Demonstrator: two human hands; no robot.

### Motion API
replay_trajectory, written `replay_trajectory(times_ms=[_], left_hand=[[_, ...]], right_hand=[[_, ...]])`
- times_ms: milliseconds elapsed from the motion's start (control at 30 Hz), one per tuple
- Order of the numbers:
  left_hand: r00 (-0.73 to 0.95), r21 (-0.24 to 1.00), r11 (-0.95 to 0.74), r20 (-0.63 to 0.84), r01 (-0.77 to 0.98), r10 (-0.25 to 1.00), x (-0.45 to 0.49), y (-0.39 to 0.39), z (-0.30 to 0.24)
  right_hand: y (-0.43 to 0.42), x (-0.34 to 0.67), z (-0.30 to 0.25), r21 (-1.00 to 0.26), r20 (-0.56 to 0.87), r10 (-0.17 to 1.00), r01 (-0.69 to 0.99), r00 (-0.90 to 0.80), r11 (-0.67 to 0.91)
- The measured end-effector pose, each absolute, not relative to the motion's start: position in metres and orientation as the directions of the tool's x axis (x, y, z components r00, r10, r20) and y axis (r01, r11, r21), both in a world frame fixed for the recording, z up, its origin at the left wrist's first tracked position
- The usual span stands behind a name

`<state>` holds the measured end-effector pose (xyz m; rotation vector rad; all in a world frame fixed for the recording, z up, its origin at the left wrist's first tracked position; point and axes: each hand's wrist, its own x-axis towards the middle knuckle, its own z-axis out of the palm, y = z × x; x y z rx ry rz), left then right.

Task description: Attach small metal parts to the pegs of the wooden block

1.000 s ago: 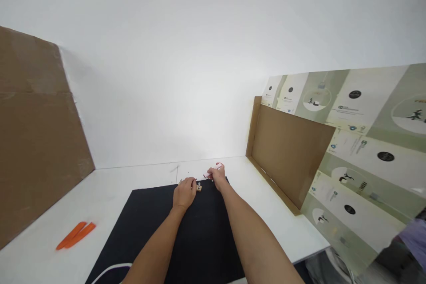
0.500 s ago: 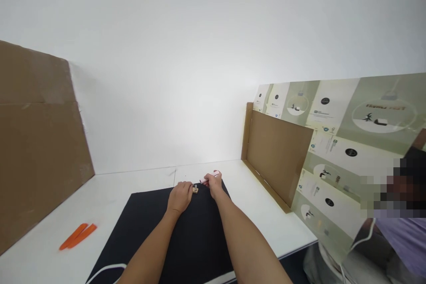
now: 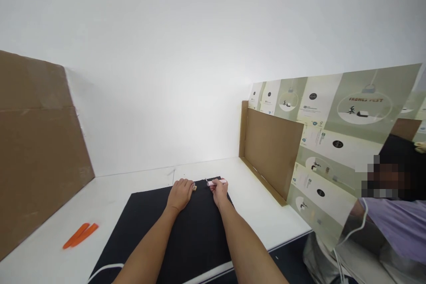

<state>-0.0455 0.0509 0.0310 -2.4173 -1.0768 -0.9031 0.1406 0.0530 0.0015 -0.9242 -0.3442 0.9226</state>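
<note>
My left hand rests on the black mat, its fingers closed on a small tan block at the mat's far edge. A little to the right, my right hand is closed round a thin pink pen-like tool. The tool's dark tip points left toward the block and stops just short of it. The block is too small to make out in detail.
Two orange pry tools lie on the white table at the left. Cardboard panels stand at the left and right. A white cable curls at the mat's near edge. Another person in a purple top sits at the right.
The view has shifted, bringing the person at the right further into the picture. My right hand has drawn the pink tool slightly away from the block and levelled it.
</note>
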Motion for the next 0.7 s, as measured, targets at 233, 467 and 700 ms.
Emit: replay_trajectory(times_ms=[233,467,700], left_hand=[[0.534,-0.104,-0.659,0.686,0.745,0.495,-0.034,0.047,0.031],[0.518,-0.124,-0.64,0.71,0.758,0.476,-0.026,0.044,0.02],[0.577,-0.184,-0.655,0.679,0.733,0.454,-0.024,0.041,0.012]], right_hand=[[0.05,0.142,-0.004,-0.793,-0.082,0.805,-0.527,0.587,0.304],[0.053,0.142,-0.009,-0.834,-0.043,0.779,-0.451,0.626,0.317],[0.054,0.142,-0.013,-0.863,-0.017,0.76,-0.393,0.65,0.318]])
